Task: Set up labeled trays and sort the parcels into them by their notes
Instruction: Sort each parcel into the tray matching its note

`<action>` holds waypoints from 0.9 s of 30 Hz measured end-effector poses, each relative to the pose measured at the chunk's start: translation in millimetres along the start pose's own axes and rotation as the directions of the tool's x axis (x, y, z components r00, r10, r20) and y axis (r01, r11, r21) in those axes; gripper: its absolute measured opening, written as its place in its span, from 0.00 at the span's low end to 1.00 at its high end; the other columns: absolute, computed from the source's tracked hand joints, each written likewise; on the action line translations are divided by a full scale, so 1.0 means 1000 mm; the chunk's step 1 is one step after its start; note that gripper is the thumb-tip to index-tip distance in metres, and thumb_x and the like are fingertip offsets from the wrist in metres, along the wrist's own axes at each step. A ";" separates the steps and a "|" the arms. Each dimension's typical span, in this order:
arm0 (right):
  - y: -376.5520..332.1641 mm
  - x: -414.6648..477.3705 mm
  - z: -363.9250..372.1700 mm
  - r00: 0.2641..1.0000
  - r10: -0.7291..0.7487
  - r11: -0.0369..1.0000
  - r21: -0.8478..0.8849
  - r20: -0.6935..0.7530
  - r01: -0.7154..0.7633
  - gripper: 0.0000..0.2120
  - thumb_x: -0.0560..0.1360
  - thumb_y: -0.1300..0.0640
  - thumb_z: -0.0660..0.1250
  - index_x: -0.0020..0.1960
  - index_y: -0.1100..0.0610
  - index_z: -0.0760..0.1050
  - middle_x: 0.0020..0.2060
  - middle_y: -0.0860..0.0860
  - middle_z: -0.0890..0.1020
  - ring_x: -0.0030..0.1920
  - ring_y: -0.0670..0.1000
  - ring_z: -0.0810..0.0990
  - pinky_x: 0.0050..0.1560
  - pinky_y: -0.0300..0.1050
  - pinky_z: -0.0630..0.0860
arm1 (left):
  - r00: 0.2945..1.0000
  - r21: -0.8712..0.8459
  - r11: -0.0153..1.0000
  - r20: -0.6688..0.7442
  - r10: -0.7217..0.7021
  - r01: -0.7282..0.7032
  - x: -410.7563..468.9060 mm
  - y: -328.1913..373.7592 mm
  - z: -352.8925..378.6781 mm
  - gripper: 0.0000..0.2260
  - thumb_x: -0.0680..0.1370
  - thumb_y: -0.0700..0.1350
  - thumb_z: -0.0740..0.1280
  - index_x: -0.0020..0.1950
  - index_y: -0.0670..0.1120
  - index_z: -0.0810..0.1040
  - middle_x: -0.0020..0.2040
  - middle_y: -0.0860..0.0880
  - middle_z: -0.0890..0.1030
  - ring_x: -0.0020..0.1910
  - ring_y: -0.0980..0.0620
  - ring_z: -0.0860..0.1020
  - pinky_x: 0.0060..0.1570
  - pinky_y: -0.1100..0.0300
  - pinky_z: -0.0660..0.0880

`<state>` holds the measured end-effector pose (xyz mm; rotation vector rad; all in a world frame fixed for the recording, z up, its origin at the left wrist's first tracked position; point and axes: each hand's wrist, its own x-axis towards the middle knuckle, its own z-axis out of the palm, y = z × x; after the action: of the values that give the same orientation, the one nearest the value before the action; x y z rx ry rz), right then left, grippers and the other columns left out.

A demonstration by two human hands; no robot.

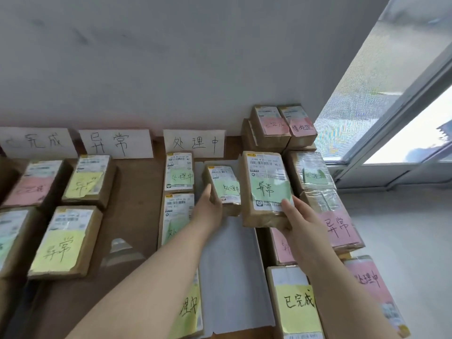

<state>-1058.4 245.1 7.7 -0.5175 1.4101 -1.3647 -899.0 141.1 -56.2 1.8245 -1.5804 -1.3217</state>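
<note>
Left hand (209,204) clasps the 处理中 parcel (223,187), right hand (300,221) the 异常 parcel (265,187); weight beyond either end-grip could tip it loose.

Brown tabletop (137,199) runs left to right against the wall.

Far edge, three white paper signs propped up:
- 已完成 sign (36,142), left
- 异常 sign (115,143), beside it
- 处理中 sign (194,143), centre

In front of the left sign I see a pink-note parcel (34,184) lying flat.

In front of the 异常 sign lie a far yellow-note parcel (89,179) and a near yellow-note parcel (64,243), set apart.

In front of the 处理中 sign is a column of three: green-note parcel (179,172), second parcel (175,218), third parcel (190,309).

A white sheet (232,265) lies just right of the column.

Further right is a crowded heap of parcels (310,172), partly stacked. I cannot tell which ones touch the wood. Nearest of these is a 已完成 parcel (293,304).
</note>
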 end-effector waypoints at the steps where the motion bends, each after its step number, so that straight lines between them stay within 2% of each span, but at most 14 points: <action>1: 0.000 0.002 0.002 1.000 0.006 1.000 0.010 -0.007 -0.006 0.15 0.78 0.59 0.63 0.64 0.59 0.72 0.50 0.55 0.85 0.52 0.52 0.83 0.55 0.46 0.77 | 1.000 0.084 0.996 0.002 0.012 -0.012 0.004 -0.002 0.002 0.23 0.84 0.43 0.52 0.78 0.49 0.52 0.76 0.48 0.62 0.74 0.46 0.62 0.70 0.55 0.59; 3: 0.001 0.005 0.004 1.000 0.014 1.000 0.018 -0.012 -0.014 0.15 0.78 0.58 0.63 0.64 0.59 0.72 0.51 0.55 0.84 0.53 0.52 0.83 0.55 0.46 0.77 | 1.000 0.231 0.973 0.020 0.008 -0.012 0.003 -0.004 0.004 0.24 0.83 0.38 0.50 0.79 0.47 0.50 0.78 0.46 0.56 0.76 0.46 0.56 0.72 0.57 0.54; 4: 0.001 0.006 0.005 1.000 0.017 1.000 0.026 -0.015 -0.017 0.15 0.78 0.58 0.63 0.65 0.59 0.72 0.51 0.55 0.84 0.53 0.52 0.83 0.55 0.46 0.77 | 1.000 0.236 0.972 0.016 0.022 -0.025 0.000 -0.007 0.006 0.24 0.82 0.37 0.51 0.78 0.45 0.52 0.79 0.44 0.53 0.77 0.44 0.52 0.73 0.54 0.52; 5: 0.001 0.007 0.005 1.000 0.022 0.999 0.037 -0.020 -0.021 0.15 0.78 0.58 0.63 0.64 0.59 0.72 0.51 0.55 0.84 0.53 0.52 0.83 0.54 0.45 0.77 | 0.995 0.283 0.955 0.004 0.095 -0.092 -0.005 -0.010 0.009 0.22 0.82 0.37 0.52 0.77 0.42 0.55 0.78 0.40 0.51 0.77 0.40 0.49 0.74 0.50 0.50; 6: 0.002 0.008 0.005 0.999 0.027 0.999 0.046 -0.027 -0.026 0.16 0.78 0.58 0.63 0.64 0.59 0.72 0.52 0.55 0.84 0.53 0.52 0.83 0.53 0.45 0.77 | 0.976 0.407 0.890 0.014 0.218 -0.205 -0.005 -0.019 0.014 0.21 0.82 0.39 0.52 0.76 0.39 0.57 0.78 0.37 0.49 0.77 0.37 0.46 0.75 0.46 0.47; 7: 0.002 0.009 0.006 0.999 0.029 0.998 0.051 -0.031 -0.028 0.16 0.78 0.58 0.63 0.64 0.59 0.73 0.52 0.56 0.84 0.53 0.52 0.83 0.53 0.45 0.77 | 0.947 0.528 0.792 0.086 0.309 -0.306 -0.005 -0.030 0.019 0.22 0.83 0.41 0.51 0.77 0.38 0.55 0.78 0.36 0.47 0.76 0.36 0.43 0.75 0.45 0.45; 9: 0.003 0.011 0.007 0.999 0.024 0.998 0.060 -0.030 -0.022 0.16 0.77 0.58 0.63 0.64 0.59 0.73 0.53 0.56 0.84 0.52 0.51 0.83 0.53 0.44 0.77 | 0.933 0.586 0.728 0.174 0.316 -0.356 -0.003 -0.043 0.024 0.24 0.83 0.42 0.48 0.78 0.39 0.46 0.79 0.41 0.45 0.77 0.43 0.41 0.76 0.51 0.42; 12: 0.005 0.013 0.007 1.000 0.015 0.998 0.060 -0.024 -0.013 0.18 0.77 0.57 0.63 0.65 0.60 0.72 0.52 0.56 0.84 0.51 0.51 0.83 0.52 0.44 0.77 | 0.882 0.661 0.596 0.246 0.403 -0.457 0.001 -0.050 0.026 0.24 0.83 0.45 0.43 0.78 0.40 0.44 0.79 0.44 0.45 0.78 0.47 0.42 0.76 0.54 0.42; 14: 0.005 0.015 0.007 1.000 0.009 0.999 0.054 -0.022 -0.008 0.23 0.73 0.54 0.66 0.66 0.60 0.71 0.53 0.56 0.83 0.53 0.52 0.83 0.52 0.44 0.77 | 0.865 0.711 0.517 0.274 0.421 -0.477 0.008 -0.052 0.029 0.25 0.83 0.46 0.43 0.78 0.40 0.43 0.79 0.43 0.45 0.78 0.47 0.41 0.76 0.53 0.43; 16: 0.005 0.016 0.006 0.999 0.002 0.999 0.052 -0.038 0.000 0.34 0.65 0.48 0.71 0.67 0.60 0.71 0.54 0.56 0.83 0.54 0.52 0.82 0.50 0.42 0.79 | 0.874 0.730 0.501 0.290 0.390 -0.465 0.016 -0.048 0.030 0.25 0.84 0.47 0.45 0.78 0.39 0.43 0.79 0.43 0.44 0.78 0.46 0.41 0.76 0.52 0.43; 18: 0.005 0.016 0.006 0.999 -0.008 0.998 0.063 -0.051 0.011 0.38 0.60 0.46 0.73 0.67 0.60 0.71 0.54 0.56 0.83 0.54 0.52 0.83 0.47 0.39 0.79 | 0.875 0.734 0.494 0.298 0.382 -0.465 0.020 -0.042 0.032 0.25 0.84 0.47 0.46 0.78 0.39 0.44 0.79 0.43 0.44 0.78 0.46 0.41 0.76 0.52 0.42; 23: 0.006 0.016 0.005 0.999 -0.007 0.996 0.084 -0.052 0.011 0.27 0.69 0.52 0.66 0.66 0.60 0.71 0.53 0.57 0.83 0.51 0.51 0.83 0.45 0.38 0.80 | 0.853 0.739 0.466 0.285 0.437 -0.486 0.031 -0.026 0.040 0.25 0.84 0.46 0.46 0.78 0.41 0.44 0.79 0.45 0.45 0.78 0.48 0.43 0.75 0.54 0.40; 27: 0.006 0.014 0.007 0.996 -0.024 0.998 0.060 -0.081 0.029 0.27 0.69 0.53 0.66 0.67 0.60 0.70 0.53 0.56 0.84 0.52 0.52 0.83 0.46 0.39 0.80 | 0.848 0.719 0.482 0.293 0.442 -0.500 0.040 -0.024 0.037 0.25 0.83 0.46 0.48 0.79 0.42 0.46 0.79 0.46 0.46 0.78 0.50 0.44 0.75 0.55 0.41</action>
<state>-1055.4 231.1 -1.7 -0.4474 1.4258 -1.4596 -919.9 122.1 -108.8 1.4864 -2.7413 -0.4175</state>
